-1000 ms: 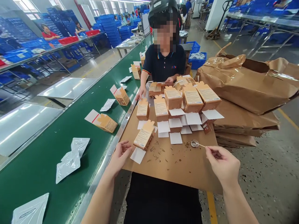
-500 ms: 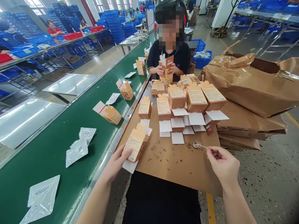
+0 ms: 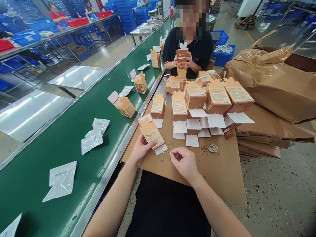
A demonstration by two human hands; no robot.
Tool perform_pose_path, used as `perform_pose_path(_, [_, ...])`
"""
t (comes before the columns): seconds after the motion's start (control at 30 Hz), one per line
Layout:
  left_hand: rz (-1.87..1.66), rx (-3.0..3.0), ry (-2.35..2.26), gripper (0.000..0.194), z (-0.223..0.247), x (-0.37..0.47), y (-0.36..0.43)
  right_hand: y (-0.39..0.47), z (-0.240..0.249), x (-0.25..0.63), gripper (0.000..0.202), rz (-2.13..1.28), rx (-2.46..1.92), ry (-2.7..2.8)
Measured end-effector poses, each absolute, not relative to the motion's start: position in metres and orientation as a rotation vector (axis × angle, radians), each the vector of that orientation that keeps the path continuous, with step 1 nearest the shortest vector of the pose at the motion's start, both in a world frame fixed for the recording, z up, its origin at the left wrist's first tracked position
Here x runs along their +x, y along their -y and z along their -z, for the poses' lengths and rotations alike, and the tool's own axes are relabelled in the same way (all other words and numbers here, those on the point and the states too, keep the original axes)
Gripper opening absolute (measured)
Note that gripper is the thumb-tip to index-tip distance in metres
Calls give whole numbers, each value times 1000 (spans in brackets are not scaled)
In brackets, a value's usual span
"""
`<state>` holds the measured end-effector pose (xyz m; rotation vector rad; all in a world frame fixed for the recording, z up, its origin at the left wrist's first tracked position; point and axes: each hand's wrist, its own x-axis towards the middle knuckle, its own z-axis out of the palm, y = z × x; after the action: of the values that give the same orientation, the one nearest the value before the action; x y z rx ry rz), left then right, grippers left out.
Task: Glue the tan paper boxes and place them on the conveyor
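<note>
My left hand (image 3: 143,147) grips a tan printed carton (image 3: 151,134) by its side, holding it tilted over the near left of the brown board (image 3: 217,177). White flaps show at both ends of this carton. Between the fingertips of my right hand (image 3: 183,162), a thin pale stick (image 3: 166,152) is pinched. Its tip points left, close to the carton's lower white flap; I cannot tell whether they touch. To the right of that hand, a small clear dish (image 3: 212,148) sits on the board beside scattered brown specks.
Several tan cartons (image 3: 195,93) are stacked at the back of the board, white flaps towards me. On the left, a green conveyor (image 3: 98,177) carries silver pouches (image 3: 63,179) and open cartons (image 3: 124,106). Across from me a person (image 3: 185,49) holds a carton. Large brown bags (image 3: 269,82) lie right.
My right hand has moved left from the clear dish to the carton, bringing the stick along. My left hand has turned the carton. Pouches and cartons on the conveyor appear shifted up and right.
</note>
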<state>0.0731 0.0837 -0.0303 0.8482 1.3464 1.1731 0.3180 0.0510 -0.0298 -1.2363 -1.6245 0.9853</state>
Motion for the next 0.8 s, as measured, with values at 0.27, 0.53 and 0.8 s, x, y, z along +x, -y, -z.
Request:
perform_pose_path(0.27, [-1177,877,-1336,86,34,76,-80,-73,45,303,18,-951,-1249,1703])
perform_pose_path(0.53, [-1102,1166,-1519,89,41,83,-60,-51,22,349,26,-851,-1332,1585])
perform_pose_path(0.8, [-976,1365,-1712,73,43,96,-51,-29,-2,385,25,-737,-1351,1492])
